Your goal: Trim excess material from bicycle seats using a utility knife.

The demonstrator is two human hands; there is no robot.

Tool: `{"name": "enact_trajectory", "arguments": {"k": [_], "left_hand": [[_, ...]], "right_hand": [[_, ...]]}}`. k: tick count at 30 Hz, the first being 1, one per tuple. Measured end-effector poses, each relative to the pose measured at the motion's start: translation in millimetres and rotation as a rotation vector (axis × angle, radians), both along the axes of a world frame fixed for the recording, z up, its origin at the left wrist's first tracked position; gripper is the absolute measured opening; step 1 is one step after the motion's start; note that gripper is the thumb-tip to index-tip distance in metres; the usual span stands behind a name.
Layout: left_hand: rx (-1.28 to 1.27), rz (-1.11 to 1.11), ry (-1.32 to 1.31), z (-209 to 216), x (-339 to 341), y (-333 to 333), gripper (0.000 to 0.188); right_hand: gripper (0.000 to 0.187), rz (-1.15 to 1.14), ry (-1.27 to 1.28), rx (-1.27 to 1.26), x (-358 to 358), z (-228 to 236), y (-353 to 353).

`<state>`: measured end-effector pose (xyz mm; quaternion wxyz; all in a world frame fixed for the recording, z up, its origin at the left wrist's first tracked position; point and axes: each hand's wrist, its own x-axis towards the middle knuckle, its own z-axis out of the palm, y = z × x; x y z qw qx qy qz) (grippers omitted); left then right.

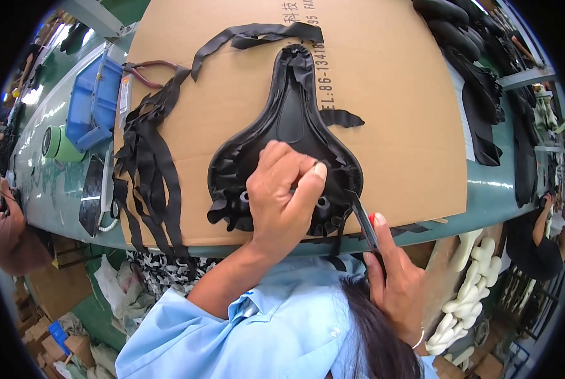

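Trimming seems to be the step in hand, on the black, pear-shaped bicycle saddle, lying underside up at the frame's centre. The next move calls for a steady blade. The left hand is closed, pinching a small black scrap (its kind I cannot tell); the right hand grasps a slim, dark-grey cutting tool.

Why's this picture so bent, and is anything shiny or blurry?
In the head view, the fisheye lens bows the cardboard sheet and leaves dark corners; glare streaks the green table; things near the rim look soft, while the black saddle looks sharper.
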<state>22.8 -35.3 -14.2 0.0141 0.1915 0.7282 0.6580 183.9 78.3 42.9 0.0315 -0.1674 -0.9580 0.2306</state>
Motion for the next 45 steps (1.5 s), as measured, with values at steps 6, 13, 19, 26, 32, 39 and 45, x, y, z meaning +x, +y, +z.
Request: {"name": "enact_trajectory", "arguments": {"k": [6, 13, 19, 26, 32, 39, 45], "left_hand": [[-0.040, -0.091, -0.121, 14.2, 0.7, -0.7, 0.009], [-0.356, -0.690, 0.425, 26.4, -46.4, 8.2, 0.012], [-0.542, -0.806, 0.317, 36.2, -67.4, -3.0, 0.014], [-0.465, -0.932, 0.014, 32.1, -78.9, -6.6, 0.018], [-0.316, -0.925, -0.193, 35.8, -82.1, -13.1, 0.018], [-0.314, -0.757, 0.399, 52.5, -110.9, 24.7, 0.027], [0.306, -0.539, -0.566, 50.4, -127.0, 60.1, 0.020]], "right_hand": [[0.053, 0.081, 0.079, 0.146, -43.8, 1.6, 35.4], [0.048, 0.224, 0.086, 0.204, -80.3, 11.2, 71.9], [0.050, 0.185, 0.102, -0.082, -81.6, -9.0, 90.0], [0.051, 0.335, 0.201, -0.024, -106.7, 3.8, 86.7], [0.052, 0.335, -0.074, 0.058, -77.3, 17.8, 86.4], [0.049, 0.004, -0.230, -0.744, -81.7, 9.1, 91.1], [0.054, 0.010, 0.060, -0.517, -59.8, -27.4, 58.8]]}}
